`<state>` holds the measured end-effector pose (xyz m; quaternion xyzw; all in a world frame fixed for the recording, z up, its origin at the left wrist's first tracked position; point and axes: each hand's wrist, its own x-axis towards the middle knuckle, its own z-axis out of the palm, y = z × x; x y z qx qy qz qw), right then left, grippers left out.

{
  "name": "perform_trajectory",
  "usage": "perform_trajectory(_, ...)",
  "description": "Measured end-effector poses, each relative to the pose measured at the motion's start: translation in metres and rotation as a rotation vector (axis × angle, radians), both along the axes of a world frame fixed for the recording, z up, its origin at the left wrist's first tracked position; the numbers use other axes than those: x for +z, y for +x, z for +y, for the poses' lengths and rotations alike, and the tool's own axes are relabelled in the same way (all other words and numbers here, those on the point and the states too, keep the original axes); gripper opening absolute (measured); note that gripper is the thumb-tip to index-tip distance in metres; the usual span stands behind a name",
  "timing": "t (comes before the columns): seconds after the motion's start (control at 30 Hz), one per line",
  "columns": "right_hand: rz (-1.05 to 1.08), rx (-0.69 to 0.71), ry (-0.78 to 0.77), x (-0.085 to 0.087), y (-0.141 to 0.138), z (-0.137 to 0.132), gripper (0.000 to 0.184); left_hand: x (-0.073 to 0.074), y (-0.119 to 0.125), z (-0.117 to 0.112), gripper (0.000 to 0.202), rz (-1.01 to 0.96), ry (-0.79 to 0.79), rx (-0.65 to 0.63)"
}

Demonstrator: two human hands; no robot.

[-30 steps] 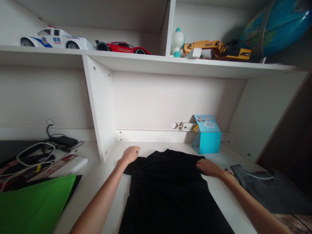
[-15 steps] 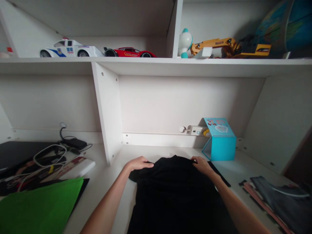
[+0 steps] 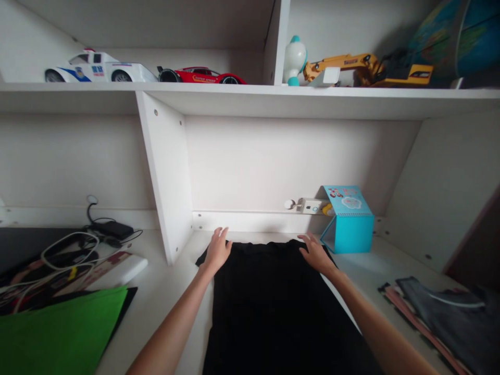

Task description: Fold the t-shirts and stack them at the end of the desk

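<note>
A black shirt (image 3: 273, 302) lies spread on the white desk, its far edge near the back panel and its near part running out of the bottom of the view. At its far left corner is my left hand (image 3: 219, 252), fingers apart and holding nothing. My right hand (image 3: 315, 253) is over the far right corner, its fingers also spread with nothing in them. Whether the fingertips touch the cloth, I cannot tell.
A blue desk calendar (image 3: 353, 232) stands behind my right hand, beside a power socket (image 3: 311, 206). Folded clothes (image 3: 441, 307) lie at the right. On the left are tangled cables (image 3: 74, 255) and a green sheet (image 3: 62, 328). A shelf (image 3: 250, 94) with toys runs above.
Both hands have let go of the shirt's far edge and opened. The shirt's far end now lies flatter and straighter, a little closer to the back panel. The view has shifted slightly.
</note>
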<state>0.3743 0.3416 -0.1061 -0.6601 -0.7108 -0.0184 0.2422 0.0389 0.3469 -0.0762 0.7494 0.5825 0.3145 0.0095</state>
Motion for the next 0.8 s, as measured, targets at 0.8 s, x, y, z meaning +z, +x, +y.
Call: perform_trajectory(0.8, -0.173, 0.002, -0.332, 0.006, -0.026, 0.017, 0.034, -0.023, 0.012, 0.003, 0.048, 0.211, -0.297, -0.025)
